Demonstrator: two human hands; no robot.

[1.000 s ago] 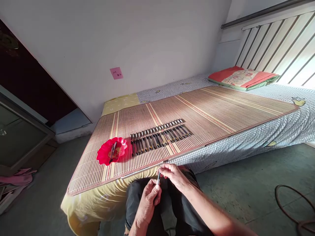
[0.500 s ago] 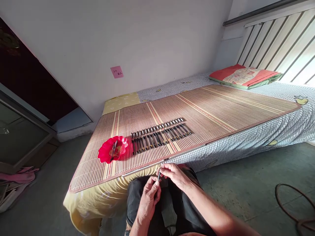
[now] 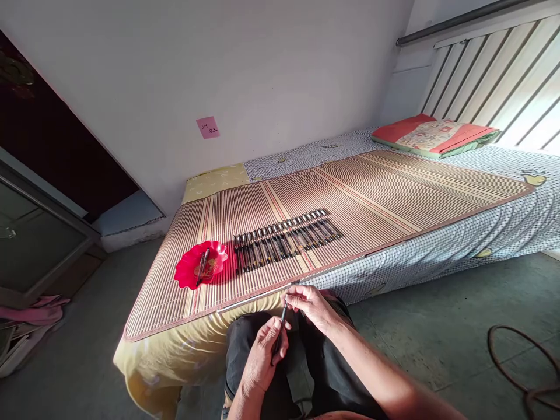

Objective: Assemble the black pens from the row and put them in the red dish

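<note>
Black pen (image 3: pixel 282 318) sits over my lap just below the edge of the bamboo mat (image 3: pixel 394 192), left hand (image 3: pixel 261 354) curled round its lower barrel, right hand (image 3: pixel 311 303) pinching its top end, so I'd grip firmly and work straight along its axis.

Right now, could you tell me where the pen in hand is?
Bottom centre of the head view: the pen is held between left hand and right hand, just before the woven mat.
</note>
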